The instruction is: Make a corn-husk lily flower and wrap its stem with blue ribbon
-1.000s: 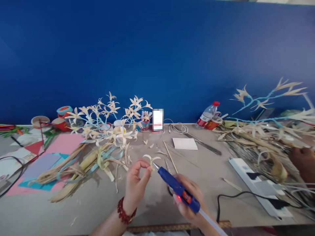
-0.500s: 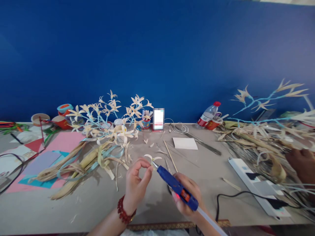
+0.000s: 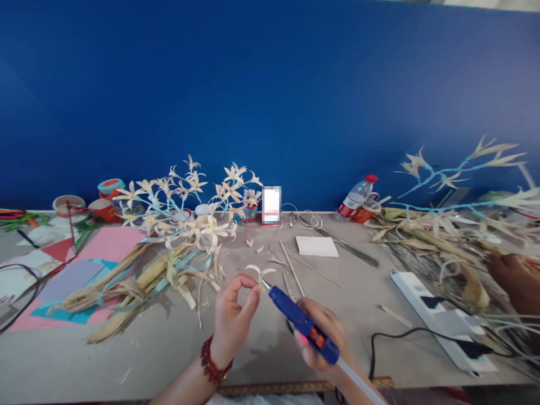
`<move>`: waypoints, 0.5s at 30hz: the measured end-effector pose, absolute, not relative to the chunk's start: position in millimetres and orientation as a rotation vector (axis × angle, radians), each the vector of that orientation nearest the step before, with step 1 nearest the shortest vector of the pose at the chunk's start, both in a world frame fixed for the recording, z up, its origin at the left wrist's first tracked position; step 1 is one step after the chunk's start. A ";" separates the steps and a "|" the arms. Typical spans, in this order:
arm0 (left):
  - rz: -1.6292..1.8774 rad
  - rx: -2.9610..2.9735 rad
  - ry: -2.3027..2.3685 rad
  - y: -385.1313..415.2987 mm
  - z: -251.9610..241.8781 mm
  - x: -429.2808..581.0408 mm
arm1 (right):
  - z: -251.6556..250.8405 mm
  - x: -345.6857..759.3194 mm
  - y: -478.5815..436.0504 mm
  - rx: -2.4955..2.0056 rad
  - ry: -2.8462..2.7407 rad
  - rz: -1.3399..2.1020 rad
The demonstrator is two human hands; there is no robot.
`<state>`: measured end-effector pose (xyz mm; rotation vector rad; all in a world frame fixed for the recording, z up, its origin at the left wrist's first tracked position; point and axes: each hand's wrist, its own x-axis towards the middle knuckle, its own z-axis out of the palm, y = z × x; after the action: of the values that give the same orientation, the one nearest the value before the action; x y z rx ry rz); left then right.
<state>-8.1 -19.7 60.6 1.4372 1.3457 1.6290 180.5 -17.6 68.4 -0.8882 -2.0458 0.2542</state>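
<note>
Between thumb and forefinger, my left hand [image 3: 237, 306] pinches a small pale flower [image 3: 262, 273] with thin curved petals. My right hand [image 3: 323, 332] is wrapped round a blue hot glue gun [image 3: 301, 320], a translucent glue stick [image 3: 358, 381] sticking out of its back end. The gun's metal nozzle points up and left, its tip at the base of the flower; whether it touches cannot be made out. Partly hidden behind the gun, a pair of scissors [image 3: 288, 286] lies on the table beside a thin pale stick [image 3: 292, 267].
Finished pale flowers [image 3: 194, 183] on blue stems stand at the back left, above dried husks [image 3: 126, 281] and coloured paper [image 3: 70, 281]. To the right are a power strip [image 3: 439, 320] with black cables, a plastic bottle [image 3: 358, 197], and another person's hand [image 3: 512, 281] by a husk pile.
My hands, the flower and the glue gun hold almost the same position. The other person's hand at the right has shifted slightly left.
</note>
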 end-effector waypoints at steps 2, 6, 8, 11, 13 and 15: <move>1.630 1.439 1.342 -20.0 60.5 -8.5 | 69.1 180.7 -18.5 -0.896 -2.049 0.245; 1.625 1.435 1.343 -20.9 60.1 -9.2 | 68.7 182.2 -20.0 -0.896 -2.059 0.305; 1.628 1.429 1.337 -20.9 60.1 -9.0 | 67.8 183.1 -20.3 -0.901 -2.072 0.338; 1.622 1.415 1.325 -20.2 60.5 -8.4 | 66.7 184.2 -20.4 -0.921 -2.083 0.367; 1.621 1.405 1.321 -20.1 61.1 -8.0 | 66.5 184.1 -19.9 -0.920 -2.077 0.381; 1.624 1.397 1.316 -20.3 61.7 -7.8 | 66.8 183.4 -19.2 -0.909 -2.063 0.380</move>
<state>-7.8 -20.3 61.7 1.3971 1.3161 1.6235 183.4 -19.2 66.8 -0.9087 -2.0626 0.3798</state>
